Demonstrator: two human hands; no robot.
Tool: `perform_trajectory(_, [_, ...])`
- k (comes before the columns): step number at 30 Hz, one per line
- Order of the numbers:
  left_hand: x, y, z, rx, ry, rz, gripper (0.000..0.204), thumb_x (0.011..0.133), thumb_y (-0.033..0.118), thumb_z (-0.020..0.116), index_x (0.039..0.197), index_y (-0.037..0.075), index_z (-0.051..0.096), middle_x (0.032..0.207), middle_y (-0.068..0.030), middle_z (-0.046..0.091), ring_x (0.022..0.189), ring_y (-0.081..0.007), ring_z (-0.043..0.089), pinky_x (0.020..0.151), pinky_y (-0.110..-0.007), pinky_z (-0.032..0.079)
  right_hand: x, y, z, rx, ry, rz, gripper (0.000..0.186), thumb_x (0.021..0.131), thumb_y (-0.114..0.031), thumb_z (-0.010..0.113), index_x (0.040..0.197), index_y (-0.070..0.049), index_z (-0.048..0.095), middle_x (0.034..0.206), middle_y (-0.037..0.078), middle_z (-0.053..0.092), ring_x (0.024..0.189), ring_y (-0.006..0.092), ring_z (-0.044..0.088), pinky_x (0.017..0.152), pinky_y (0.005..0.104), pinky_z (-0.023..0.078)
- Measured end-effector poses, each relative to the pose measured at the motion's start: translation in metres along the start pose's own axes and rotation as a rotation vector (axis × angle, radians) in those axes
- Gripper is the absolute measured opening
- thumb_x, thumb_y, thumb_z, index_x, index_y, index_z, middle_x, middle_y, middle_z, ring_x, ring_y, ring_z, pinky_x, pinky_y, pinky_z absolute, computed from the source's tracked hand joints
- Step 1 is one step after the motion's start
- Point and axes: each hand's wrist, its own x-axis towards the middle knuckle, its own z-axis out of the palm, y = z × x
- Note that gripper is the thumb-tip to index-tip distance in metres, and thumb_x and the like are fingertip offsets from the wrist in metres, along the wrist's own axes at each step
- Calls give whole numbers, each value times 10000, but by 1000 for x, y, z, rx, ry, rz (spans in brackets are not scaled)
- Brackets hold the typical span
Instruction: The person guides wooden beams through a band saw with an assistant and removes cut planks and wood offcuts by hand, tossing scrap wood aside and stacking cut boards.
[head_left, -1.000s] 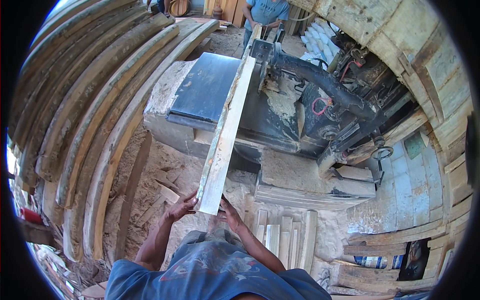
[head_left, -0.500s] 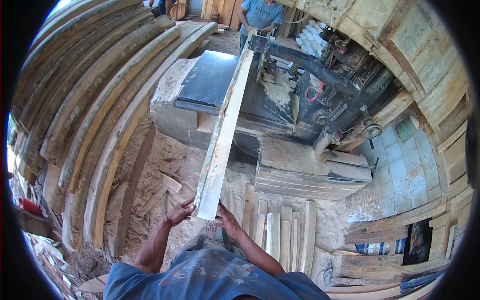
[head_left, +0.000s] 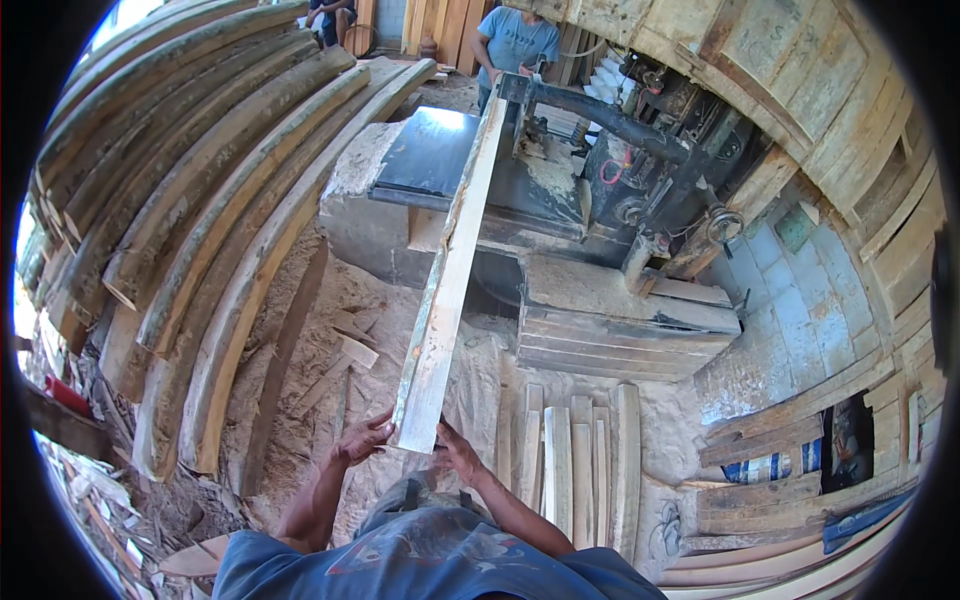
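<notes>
A long wooden plank, pale on its sawn face with rough bark along its left edge, runs from in front of my body to the machine. My left hand grips the near end at its left edge, the fingers partly hidden. On the opposite edge of that end, my right hand has its fingers curled against the wood. The far part of the plank lies over the dark metal table of a band-saw-like machine, beside its upright post.
Long curved timbers are stacked at left. A co-worker in a blue shirt stands behind the machine; another person is farther back. Cut pieces lie at right by a sawdust-covered block. Wood scraps litter the sawdust.
The plank has come slightly toward me; its far end no longer shows past the machine's post. Both hands stay on the near end. The whole view has shifted a little.
</notes>
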Motion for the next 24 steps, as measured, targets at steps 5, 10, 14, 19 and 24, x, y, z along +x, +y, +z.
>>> perform_trajectory(5, [-45, -39, 6, -13, -32, -16, 710, 771, 440, 639, 1366, 268, 291, 971, 90, 519, 766, -55, 400, 685, -259, 383, -36, 46, 20, 11, -24, 0, 920, 715, -733, 434, 1413, -234, 100, 1321, 171, 367, 1151, 316, 427, 905, 448, 380])
perform_trajectory(10, [-93, -74, 22, -16, 10, -34, 714, 764, 436, 649, 1363, 272, 298, 909, 109, 502, 738, -49, 389, 675, -257, 382, -85, 74, 49, -4, -1, 12, 949, 700, -746, 439, 1414, -221, 98, 1365, 151, 307, 1215, 326, 358, 943, 480, 339])
perform_trajectory(14, [-128, -105, 25, -31, -23, -24, 714, 766, 439, 645, 1366, 300, 283, 947, 102, 505, 773, -60, 395, 692, -268, 381, -122, 94, 71, 22, -23, -18, 970, 684, -758, 445, 1413, -215, 108, 1377, 147, 285, 1223, 332, 347, 950, 495, 325])
perform_trajectory(19, [-167, -146, 33, -31, -20, -25, 731, 770, 444, 639, 1376, 286, 263, 1052, 83, 498, 849, -85, 403, 737, -298, 377, -144, 147, 88, 11, 20, -91, 866, 758, -680, 451, 1405, -179, 166, 1361, 134, 338, 1220, 287, 361, 927, 403, 362])
perform_trajectory(24, [-209, -186, 50, -11, -11, 9, 757, 777, 375, 649, 1386, 175, 246, 1199, 16, 472, 971, -146, 486, 796, -330, 431, -184, 192, 110, 93, 28, -143, 850, 793, -614, 474, 1393, -85, 189, 1298, 158, 404, 1178, 255, 400, 912, 334, 369])
